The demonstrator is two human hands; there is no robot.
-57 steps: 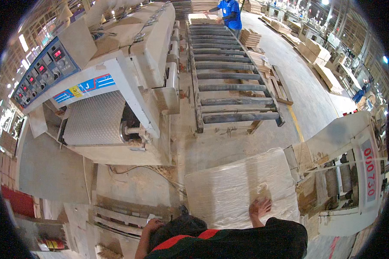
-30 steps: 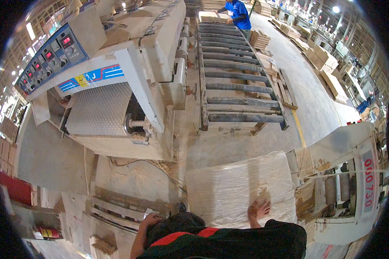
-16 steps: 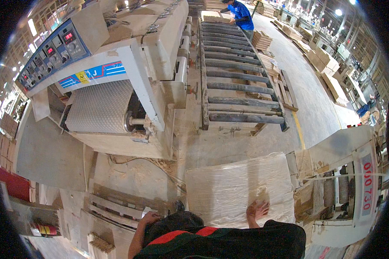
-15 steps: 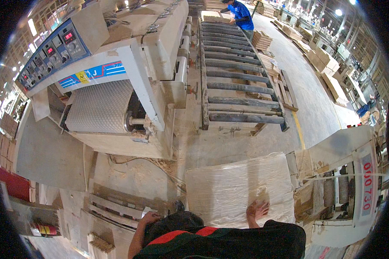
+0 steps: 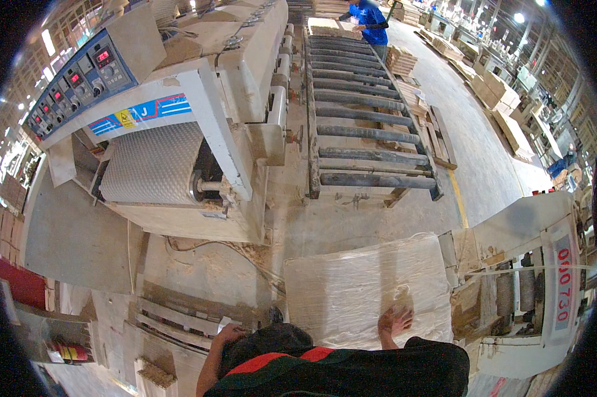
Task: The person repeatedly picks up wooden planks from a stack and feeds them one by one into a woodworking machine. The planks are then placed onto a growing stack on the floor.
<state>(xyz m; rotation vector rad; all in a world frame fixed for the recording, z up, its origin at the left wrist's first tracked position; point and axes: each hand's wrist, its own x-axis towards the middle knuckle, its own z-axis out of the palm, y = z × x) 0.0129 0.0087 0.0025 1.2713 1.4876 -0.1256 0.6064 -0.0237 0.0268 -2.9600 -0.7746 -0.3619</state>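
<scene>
My right hand (image 5: 395, 321) rests on a pale, wrinkled sheet-covered surface (image 5: 351, 284), fingers spread and nothing held. A small raised crease (image 5: 402, 292) shows just beyond the fingertips. My left hand (image 5: 229, 333) lies against the dark cloth over my leg (image 5: 267, 344). Its fingers look laid out loosely, and I see nothing gripped in them. Close to that hand is a small white piece (image 5: 226, 323), and slatted wooden boards (image 5: 179, 324) lie to its left.
A large machine with a textured roller (image 5: 154, 165) and control panel (image 5: 80, 83) stands ahead left. A roller conveyor (image 5: 368, 116) runs away ahead; at its far end a person in blue (image 5: 371, 20) handles pale boards (image 5: 333, 27). Another machine (image 5: 530, 284) stands right. Cables (image 5: 226, 246) cross the floor.
Both my hands stay where they were. At the conveyor's far end, the person in blue has shifted slightly, with an arm reaching over the boards.
</scene>
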